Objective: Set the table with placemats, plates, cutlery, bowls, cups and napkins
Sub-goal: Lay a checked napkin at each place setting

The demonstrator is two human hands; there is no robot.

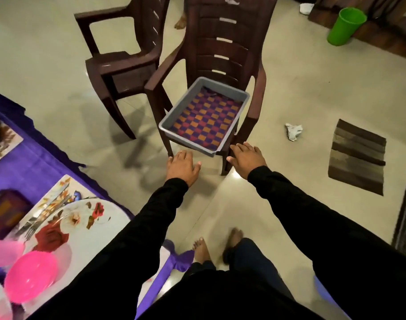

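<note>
Two empty hands, left hand (182,167) and right hand (248,159), reach with fingers spread toward a grey tray (174,128) holding checked cloth (207,122) at centre frame. Lower left, a floral plate (98,218) and pink bowl (31,276) sit partly cut off.

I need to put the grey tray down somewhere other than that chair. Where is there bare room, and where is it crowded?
The seat of the second brown chair, left of the grey tray, shows bare. So does the floor between the crumpled paper and the striped mat. The near table corner is crowded: floral plate, cutlery and pink bowl fill the placemat.
</note>
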